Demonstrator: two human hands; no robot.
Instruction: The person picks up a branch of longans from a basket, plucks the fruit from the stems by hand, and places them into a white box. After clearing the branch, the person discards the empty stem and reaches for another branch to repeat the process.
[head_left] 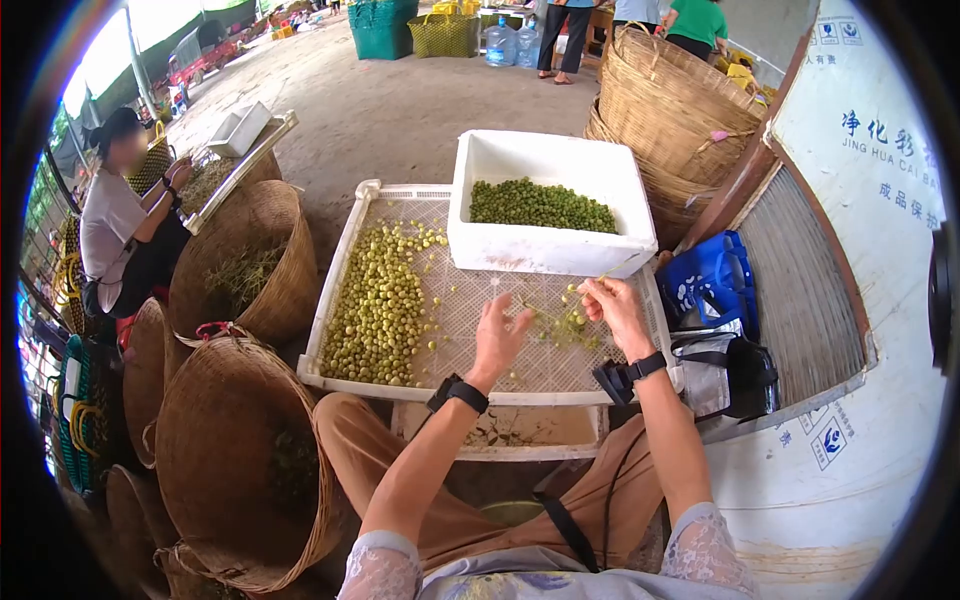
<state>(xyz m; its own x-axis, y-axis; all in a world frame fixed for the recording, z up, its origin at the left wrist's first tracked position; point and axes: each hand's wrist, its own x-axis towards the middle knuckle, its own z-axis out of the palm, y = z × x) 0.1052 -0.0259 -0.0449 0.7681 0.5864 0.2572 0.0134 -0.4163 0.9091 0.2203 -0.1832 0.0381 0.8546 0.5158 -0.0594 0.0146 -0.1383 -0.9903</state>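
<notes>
Two hands over a mesh tray of small round fruits

The white foam box [545, 258] rests on the far part of the tray [440, 397], with green fruits [540, 205] inside. Yellow-green fruits [375, 320] lie loose left of the box, beyond the left hand [500, 337]. Thin green sprigs [572, 328] lie in front of the box, between the hands. The left hand is open, fingers spread, seemingly empty. The right hand [614, 308], just before the box's right corner, has its fingertips pinched together; what they grip is too small to tell.
</notes>
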